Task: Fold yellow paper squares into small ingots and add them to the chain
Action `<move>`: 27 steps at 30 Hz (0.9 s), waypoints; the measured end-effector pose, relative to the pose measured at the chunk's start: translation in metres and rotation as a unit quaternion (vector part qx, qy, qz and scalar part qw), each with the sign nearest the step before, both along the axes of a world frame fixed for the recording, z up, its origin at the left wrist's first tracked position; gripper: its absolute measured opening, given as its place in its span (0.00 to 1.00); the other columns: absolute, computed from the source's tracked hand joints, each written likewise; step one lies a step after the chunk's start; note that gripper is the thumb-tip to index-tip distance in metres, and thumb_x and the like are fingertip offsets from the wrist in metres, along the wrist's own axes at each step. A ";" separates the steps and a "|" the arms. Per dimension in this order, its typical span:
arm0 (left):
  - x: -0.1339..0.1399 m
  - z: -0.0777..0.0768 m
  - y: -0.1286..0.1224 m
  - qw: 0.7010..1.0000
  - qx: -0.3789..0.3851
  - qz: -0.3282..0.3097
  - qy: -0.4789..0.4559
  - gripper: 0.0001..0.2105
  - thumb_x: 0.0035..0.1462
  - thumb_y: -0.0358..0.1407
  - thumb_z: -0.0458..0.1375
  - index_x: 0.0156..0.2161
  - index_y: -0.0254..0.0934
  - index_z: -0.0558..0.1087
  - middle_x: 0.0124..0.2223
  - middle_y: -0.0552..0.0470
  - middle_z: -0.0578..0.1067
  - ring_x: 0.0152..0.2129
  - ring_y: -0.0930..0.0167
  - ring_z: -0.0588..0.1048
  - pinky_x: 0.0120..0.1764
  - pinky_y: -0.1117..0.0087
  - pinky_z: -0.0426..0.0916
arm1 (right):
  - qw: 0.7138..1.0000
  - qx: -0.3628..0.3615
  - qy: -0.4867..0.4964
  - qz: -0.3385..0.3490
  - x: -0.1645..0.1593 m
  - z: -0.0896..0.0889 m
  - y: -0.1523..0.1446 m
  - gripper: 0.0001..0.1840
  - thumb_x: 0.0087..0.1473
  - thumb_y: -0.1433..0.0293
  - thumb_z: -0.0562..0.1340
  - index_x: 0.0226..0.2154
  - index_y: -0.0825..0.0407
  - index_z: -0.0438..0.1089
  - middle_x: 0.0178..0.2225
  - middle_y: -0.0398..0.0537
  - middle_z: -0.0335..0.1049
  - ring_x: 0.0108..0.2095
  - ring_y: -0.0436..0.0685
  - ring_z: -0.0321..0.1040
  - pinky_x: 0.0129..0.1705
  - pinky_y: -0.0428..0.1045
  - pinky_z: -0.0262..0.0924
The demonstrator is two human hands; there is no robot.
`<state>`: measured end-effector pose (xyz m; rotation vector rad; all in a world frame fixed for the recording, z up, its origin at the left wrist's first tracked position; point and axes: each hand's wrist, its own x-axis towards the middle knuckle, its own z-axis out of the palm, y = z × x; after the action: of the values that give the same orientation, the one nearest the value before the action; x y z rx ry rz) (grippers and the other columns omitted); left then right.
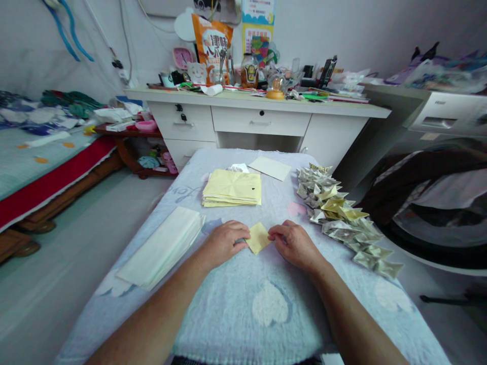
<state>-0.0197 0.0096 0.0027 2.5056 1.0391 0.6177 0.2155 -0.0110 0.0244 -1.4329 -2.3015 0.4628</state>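
On the cloth (224, 314), nearer than the paper stack (233, 185), a yellow square (259, 238) is being pinched at opposite corners by the fingertips of the left hand (227, 243) and right hand (296, 244), its edges best being kept flat under light, even pressure.

The left hand (226, 243) and right hand (293, 244) are bare, with rounded fingers (240, 234). Behind the fingers, bare wrists (205, 257) widen into bare forearms (162, 306).

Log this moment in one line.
left hand: touching left corner of small yellow square | right hand: touching its right corner | yellow paper stack: beyond hands | folded pieces: at right
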 end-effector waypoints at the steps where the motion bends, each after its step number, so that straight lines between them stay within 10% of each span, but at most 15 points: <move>1: 0.000 0.001 0.000 1.000 0.000 -0.001 0.002 0.08 0.54 0.31 0.60 0.40 0.40 0.76 0.43 0.51 0.76 0.42 0.68 0.72 0.47 0.65 0.66 | 1.000 0.000 -0.004 -0.002 0.001 0.001 0.000 0.13 0.52 0.77 0.55 0.33 0.51 0.74 0.29 0.47 0.72 0.32 0.52 0.66 0.36 0.46 0.56; 18: 0.006 0.004 0.001 0.999 0.025 -0.019 0.012 0.09 0.61 0.34 0.52 0.38 0.38 0.75 0.38 0.51 0.74 0.39 0.69 0.69 0.43 0.67 0.64 | 0.995 0.042 0.061 0.063 -0.015 -0.012 -0.005 0.18 0.47 0.75 0.64 0.44 0.51 0.68 0.41 0.49 0.66 0.42 0.57 0.59 0.45 0.52 0.56; 27: 0.010 0.004 0.000 1.000 0.016 0.010 0.013 0.04 0.58 0.34 0.56 0.37 0.37 0.72 0.37 0.51 0.73 0.38 0.69 0.69 0.42 0.67 0.63 | 0.994 0.048 0.079 0.052 -0.020 -0.020 0.005 0.04 0.54 0.74 0.61 0.32 0.51 0.72 0.34 0.48 0.68 0.37 0.55 0.61 0.40 0.50 0.56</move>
<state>-0.0094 0.0100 0.0066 2.5407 1.0731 0.6128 0.1959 -0.0062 0.0042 -1.1923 -2.2463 0.4702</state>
